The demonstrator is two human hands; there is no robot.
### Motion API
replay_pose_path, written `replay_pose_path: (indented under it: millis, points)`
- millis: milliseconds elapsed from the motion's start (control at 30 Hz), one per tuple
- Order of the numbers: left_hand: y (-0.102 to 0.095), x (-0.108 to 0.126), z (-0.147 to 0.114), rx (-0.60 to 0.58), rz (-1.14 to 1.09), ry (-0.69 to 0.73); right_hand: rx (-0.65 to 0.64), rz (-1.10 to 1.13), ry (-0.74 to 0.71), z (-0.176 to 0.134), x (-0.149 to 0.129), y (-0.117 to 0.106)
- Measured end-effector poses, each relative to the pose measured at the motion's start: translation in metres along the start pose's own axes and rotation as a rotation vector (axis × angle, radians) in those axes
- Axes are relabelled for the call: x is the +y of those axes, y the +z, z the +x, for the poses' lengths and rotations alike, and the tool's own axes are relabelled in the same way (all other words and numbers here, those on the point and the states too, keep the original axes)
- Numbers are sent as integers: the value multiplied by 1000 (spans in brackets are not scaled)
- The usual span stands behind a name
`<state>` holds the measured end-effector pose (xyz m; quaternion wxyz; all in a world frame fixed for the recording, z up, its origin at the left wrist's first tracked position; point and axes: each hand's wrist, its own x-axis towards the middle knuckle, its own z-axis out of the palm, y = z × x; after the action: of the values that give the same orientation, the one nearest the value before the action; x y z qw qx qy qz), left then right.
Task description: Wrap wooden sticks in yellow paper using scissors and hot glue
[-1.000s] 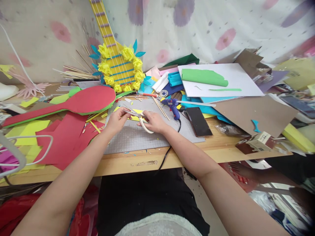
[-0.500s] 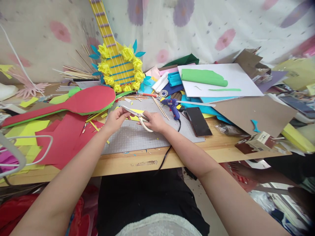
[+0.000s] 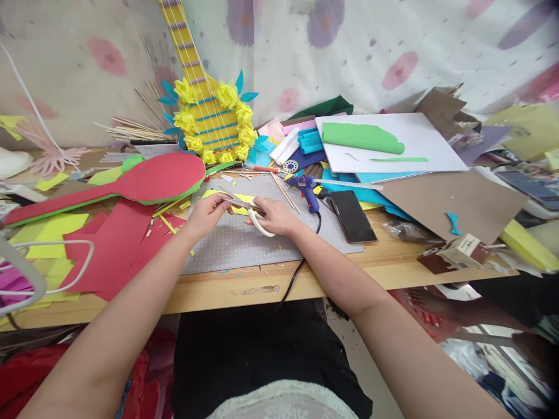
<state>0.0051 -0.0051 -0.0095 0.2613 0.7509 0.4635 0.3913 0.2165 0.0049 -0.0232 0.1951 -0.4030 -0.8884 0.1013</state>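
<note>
My right hand [image 3: 274, 216] is closed around the white handles of a pair of scissors [image 3: 261, 224], whose blades point left. At the blade tips, my left hand [image 3: 209, 213] is pinched; whatever its fingertips hold is too small to make out. Beneath the scissors a piece of yellow paper [image 3: 240, 208] lies on the grey cutting mat [image 3: 227, 247]. Left of my left hand rests a red and green paper guitar-like shape [image 3: 161, 177] with a long neck. Behind my hands stands a yellow paper guitar [image 3: 212, 119] trimmed with yellow flowers and blue leaves.
Right of my hands are a blue glue gun [image 3: 309, 191] with its black cord and a phone [image 3: 353, 216]. A white board [image 3: 393, 166] carries a green crepe roll [image 3: 362, 138]. Red paper [image 3: 109, 256] covers the left side. A drink carton [image 3: 454, 253] sits near the right edge.
The scissors' handles have shifted slightly right and down, and the blades' angle has changed a little. My left fingers have moved slightly along the blade tips.
</note>
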Motion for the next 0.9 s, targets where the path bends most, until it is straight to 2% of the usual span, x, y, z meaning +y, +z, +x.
replay_pose_path:
  millis: [100, 267, 467, 567, 767, 900]
  points:
    - [0, 3, 0, 3, -10, -3, 2, 3, 3, 0, 1, 2]
    - [0, 10, 0, -16, -56, -46, 22, -2, 90, 2, 2, 5]
    - [5, 2, -1, 32, -96, -26, 45, 75, 207, 2, 2, 5]
    - [6, 0, -2, 47, -104, 10, 43, 101, 175, 0, 1, 4]
    - [8, -9, -3, 70, -124, 37, 38, 64, 22, 0, -1, 8]
    - [8, -12, -2, 69, -125, 41, 39, 37, 23, 0, -1, 10]
